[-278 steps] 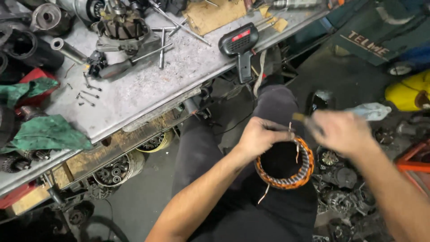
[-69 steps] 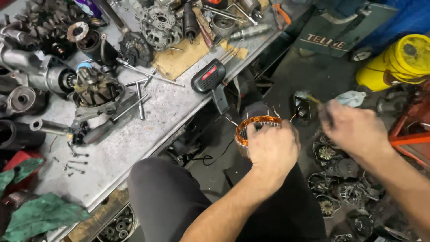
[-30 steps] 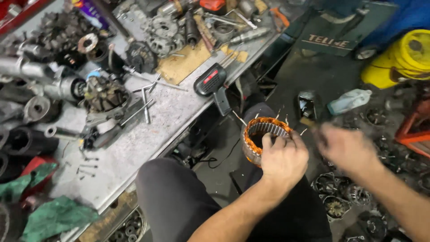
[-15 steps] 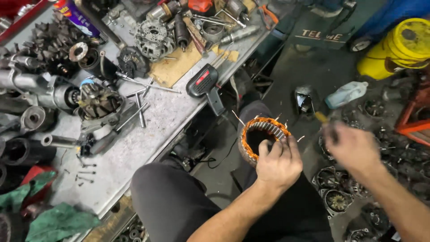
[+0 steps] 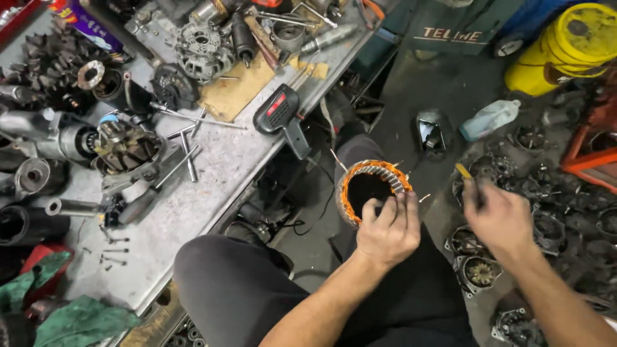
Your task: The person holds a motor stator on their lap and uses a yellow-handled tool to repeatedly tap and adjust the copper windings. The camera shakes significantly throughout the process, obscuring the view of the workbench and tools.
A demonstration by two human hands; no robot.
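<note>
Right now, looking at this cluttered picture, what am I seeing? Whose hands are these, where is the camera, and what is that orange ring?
No machine here: a seated person works with bare hands, and a camera worn on the head looks down at them. The left hand grips a round metal ring wound with orange copper wire, resting on the knee. The right hand holds a thin tool with a yellowish tip, apart from the ring. On the grey metal workbench lie a black and red power tool, long bolts and dismantled motor parts. More parts cover the floor, near a yellow drum.
</note>
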